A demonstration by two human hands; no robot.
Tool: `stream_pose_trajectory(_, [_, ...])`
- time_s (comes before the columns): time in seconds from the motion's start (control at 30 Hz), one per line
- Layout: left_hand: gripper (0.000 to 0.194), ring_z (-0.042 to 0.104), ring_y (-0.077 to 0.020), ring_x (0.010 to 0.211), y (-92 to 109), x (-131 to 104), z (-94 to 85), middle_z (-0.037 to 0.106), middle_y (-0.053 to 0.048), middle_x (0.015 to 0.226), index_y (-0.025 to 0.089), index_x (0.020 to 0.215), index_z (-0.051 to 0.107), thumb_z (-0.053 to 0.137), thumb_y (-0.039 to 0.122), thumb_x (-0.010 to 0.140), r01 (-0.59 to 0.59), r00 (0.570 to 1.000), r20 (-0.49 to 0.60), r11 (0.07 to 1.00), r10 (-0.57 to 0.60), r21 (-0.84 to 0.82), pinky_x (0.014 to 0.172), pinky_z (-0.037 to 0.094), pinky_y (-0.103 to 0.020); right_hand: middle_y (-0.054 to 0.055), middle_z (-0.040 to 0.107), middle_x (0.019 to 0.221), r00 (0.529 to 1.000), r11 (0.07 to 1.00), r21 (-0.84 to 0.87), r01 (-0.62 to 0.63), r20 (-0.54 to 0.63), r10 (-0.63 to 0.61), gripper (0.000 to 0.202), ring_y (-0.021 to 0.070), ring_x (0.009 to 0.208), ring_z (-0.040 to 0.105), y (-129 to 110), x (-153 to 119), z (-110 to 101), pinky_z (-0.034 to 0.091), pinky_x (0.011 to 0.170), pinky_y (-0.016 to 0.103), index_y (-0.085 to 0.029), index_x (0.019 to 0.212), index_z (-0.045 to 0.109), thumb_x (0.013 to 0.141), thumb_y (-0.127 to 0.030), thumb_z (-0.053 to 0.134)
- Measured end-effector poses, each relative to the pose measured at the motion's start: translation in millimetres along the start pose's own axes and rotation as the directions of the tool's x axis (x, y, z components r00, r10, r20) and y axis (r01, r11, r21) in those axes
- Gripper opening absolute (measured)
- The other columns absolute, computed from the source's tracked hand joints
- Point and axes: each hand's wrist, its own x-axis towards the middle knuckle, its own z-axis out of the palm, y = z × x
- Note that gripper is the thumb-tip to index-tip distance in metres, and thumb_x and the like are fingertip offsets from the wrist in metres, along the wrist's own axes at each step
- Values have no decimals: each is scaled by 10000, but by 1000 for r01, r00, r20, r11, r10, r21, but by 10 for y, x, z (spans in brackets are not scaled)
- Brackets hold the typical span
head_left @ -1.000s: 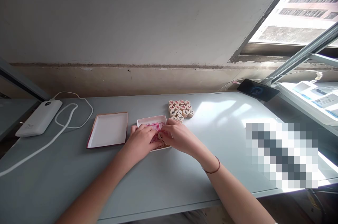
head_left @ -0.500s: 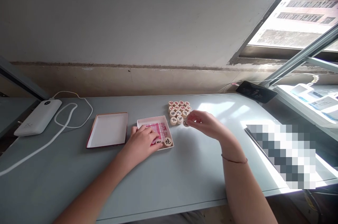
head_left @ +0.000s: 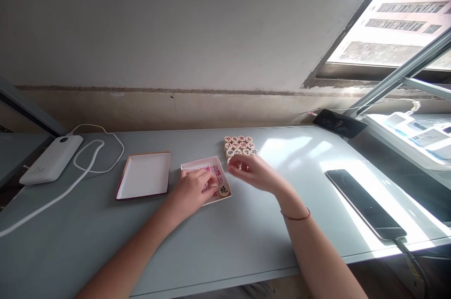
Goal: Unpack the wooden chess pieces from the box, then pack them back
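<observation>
1. Resting palm-down on the small white box (head_left: 197, 166), the left hand (head_left: 193, 189) lies with its fingers spread over the red-printed sheet inside, the fingertips just beside a round wooden piece (head_left: 223, 190).
2. That piece sits in the near right corner of the box, face up, with a black character on top.
3. Hovering just right of the box, the right hand (head_left: 254, 173) is blurred; its fingers are curled toward the thumb, but I cannot tell whether they pinch anything.
4. A cluster of similar game pieces (head_left: 239, 145) stands on the grey table (head_left: 246, 238) just behind the right hand, some marked red, some black.
5. An open box lid (head_left: 144, 180), white inside with a reddish rim, lies just left of the box, apart from it.
6. A white power bank (head_left: 49, 160) with a looped white cable (head_left: 95, 155) sits at the far left.
7. A dark phone (head_left: 364, 204) lies flat near the right edge in sunlight; another dark phone (head_left: 338, 123) leans at the back by the window.
</observation>
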Motion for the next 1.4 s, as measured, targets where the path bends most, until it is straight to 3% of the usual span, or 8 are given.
stream_pose_trajectory(0.1, [116,614,-152,813,22,25,-18,677,17,896,233,834,603,539,322,871,16,986,-160,982,-47,-188,791,468,-286,35,613,824,984,987,99,128,109,-138,242,102,614,468,-148,3,137,362,534,220,-185,939,645,855,-387,539])
stream_pose_trajectory(0.2, [147,627,-146,820,53,27,-43,684,12,924,232,887,618,556,363,864,87,972,-174,934,-155,-346,774,497,-266,33,607,796,979,973,172,156,103,-175,278,104,629,475,-173,6,142,368,540,218,-176,946,645,885,-409,507])
stream_pose_trajectory(0.37, [223,625,-145,881,68,-11,-45,677,7,979,249,1018,627,509,393,895,116,978,-115,908,-176,-403,808,505,-263,5,549,692,998,989,134,-64,20,62,379,100,585,429,150,-31,-170,328,512,226,-167,778,606,864,-519,495])
stream_pose_trajectory(0.57, [225,613,-154,927,48,-21,-24,665,1,1067,249,1016,635,461,351,915,62,991,-95,945,-97,-320,827,507,-279,11,545,660,930,932,82,-354,137,342,470,100,561,437,620,-35,-336,315,497,232,-163,672,570,784,-618,537])
stream_pose_trajectory(0.8, [221,617,-168,945,61,-12,-27,664,-15,1050,234,988,633,442,320,916,35,996,-69,961,-57,-275,824,508,-288,-14,477,587,886,890,65,-451,155,437,522,68,462,334,637,-38,-331,253,449,233,-176,601,499,765,-672,514])
stream_pose_trajectory(1.13, [216,625,-178,942,52,-23,55,665,-16,1040,237,985,643,446,293,917,-6,999,-45,989,0,-151,838,498,-300,-15,482,572,914,904,-180,-389,45,402,363,103,519,377,672,18,-229,281,478,246,-195,557,438,762,-467,564])
stream_pose_trajectory(1.3, [275,594,-244,1019,35,-29,159,654,-59,1068,224,1082,637,527,388,891,-27,999,-15,998,28,56,917,452,-406,-29,429,541,937,930,-182,-318,86,338,356,93,506,342,516,-19,-254,262,478,243,-192,543,400,803,-401,526])
stream_pose_trajectory(1.4, [301,576,-265,1027,40,-35,218,648,-67,1040,227,1051,653,579,444,856,-62,998,5,986,62,156,918,433,-431,-13,551,642,963,982,-50,-183,191,189,234,103,558,442,295,-41,-225,331,504,228,-191,735,565,840,-394,513])
